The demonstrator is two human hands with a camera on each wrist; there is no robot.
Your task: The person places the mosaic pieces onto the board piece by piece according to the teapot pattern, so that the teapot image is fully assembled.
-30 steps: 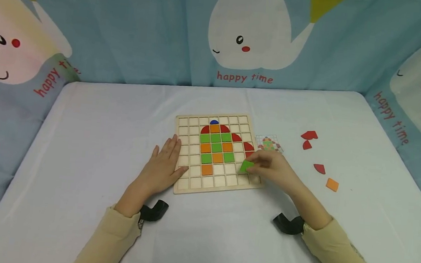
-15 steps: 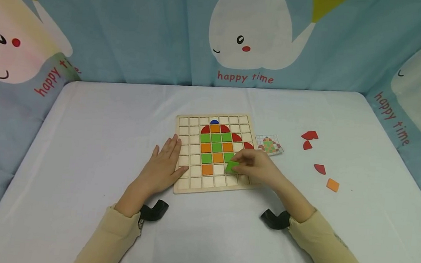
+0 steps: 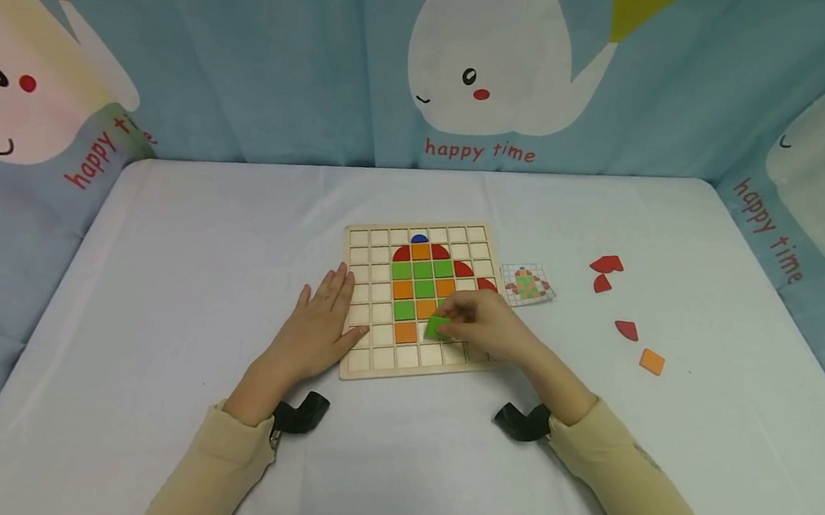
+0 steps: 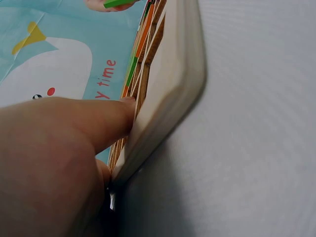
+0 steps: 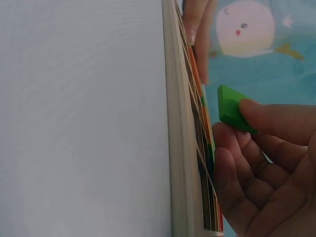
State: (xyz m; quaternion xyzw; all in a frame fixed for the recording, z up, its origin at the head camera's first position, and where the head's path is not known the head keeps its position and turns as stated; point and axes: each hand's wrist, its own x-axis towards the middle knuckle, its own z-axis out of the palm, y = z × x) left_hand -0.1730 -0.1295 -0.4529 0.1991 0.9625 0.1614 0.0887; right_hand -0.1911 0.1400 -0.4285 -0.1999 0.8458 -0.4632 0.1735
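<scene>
A wooden grid board (image 3: 381,359) lies on the table, with green and orange square tiles, red quarter-round tiles and a blue half-round tile set in its cells. My right hand (image 3: 486,323) pinches a green square tile (image 5: 231,106) between thumb and fingers. In the head view that tile is over the lower middle of the board, just right of an orange tile (image 3: 405,333) in the grid. My left hand (image 3: 316,320) rests on the board's left edge with fingers extended. Its thumb (image 4: 116,121) lies on the board's rim in the left wrist view. My right hand hides some right-hand cells.
A small printed pattern card (image 3: 528,285) lies against the board's right side. Farther right are several loose red tiles (image 3: 626,330) and an orange square tile (image 3: 652,362). A blue curtain (image 3: 283,58) with whale prints stands behind the white table (image 3: 161,268).
My right hand has moved left across the board with the green tile, from its right side to its lower middle. More of the card shows now. My left hand stays in place.
</scene>
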